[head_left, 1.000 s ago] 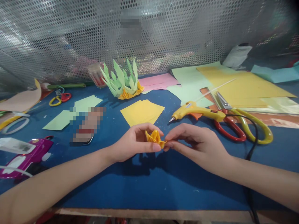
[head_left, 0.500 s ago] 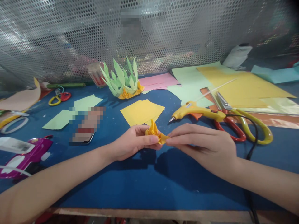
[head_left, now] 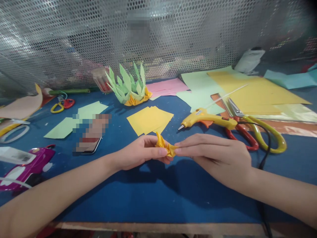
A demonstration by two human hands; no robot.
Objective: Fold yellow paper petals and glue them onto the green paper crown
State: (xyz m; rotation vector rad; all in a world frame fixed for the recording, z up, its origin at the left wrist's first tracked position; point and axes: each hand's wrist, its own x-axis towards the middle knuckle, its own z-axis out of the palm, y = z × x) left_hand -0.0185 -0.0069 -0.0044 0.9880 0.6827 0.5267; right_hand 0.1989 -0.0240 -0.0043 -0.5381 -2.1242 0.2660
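A blue felt-covered table [head_left: 153, 195] carries a yellow plastic glue gun [head_left: 208, 118] just beyond the hands. The left hand [head_left: 141, 152] and right hand [head_left: 218, 155] both pinch a small folded yellow paper flower [head_left: 165, 146], held between them just above the table.

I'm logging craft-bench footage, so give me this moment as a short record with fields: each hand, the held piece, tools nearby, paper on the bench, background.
left hand: left hand pinches the folded yellow paper piece from the left
right hand: right hand pinches its right tip
held piece: small, creased, held above the blue table
tools nearby: yellow glue gun and large scissors behind the right hand; small scissors far left
paper: yellow squares, green sheets, pink sheet
background: green paper model, perforated metal screen
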